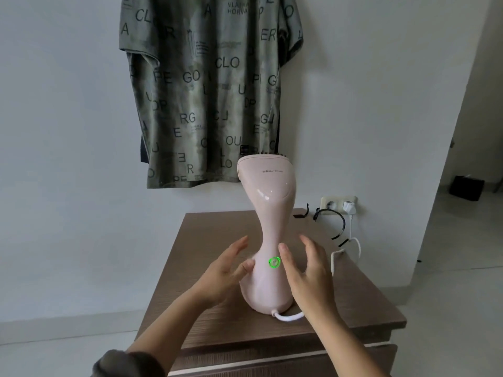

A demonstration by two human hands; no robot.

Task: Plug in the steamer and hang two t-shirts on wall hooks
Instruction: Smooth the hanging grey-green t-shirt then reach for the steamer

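Brown cabinet top (206, 240) carries our pink steamer (268, 240), lamp green, plugged at two o'clock; left hand (226, 270) and right hand (307, 268) flank it, fingers released, steadying it.

**Around the room**

A brown wood-grain cabinet (206, 270) fills the lower centre of the frame, its top edge banded by a pale strip. At the cabinet's far right corner lies a black headband (333, 221), curved and open toward the lower left. A small black hook-shaped piece (302, 213) sits just left of it. At the right edge, on the pale floor beyond a wall corner, stands a dark bag (466, 187).
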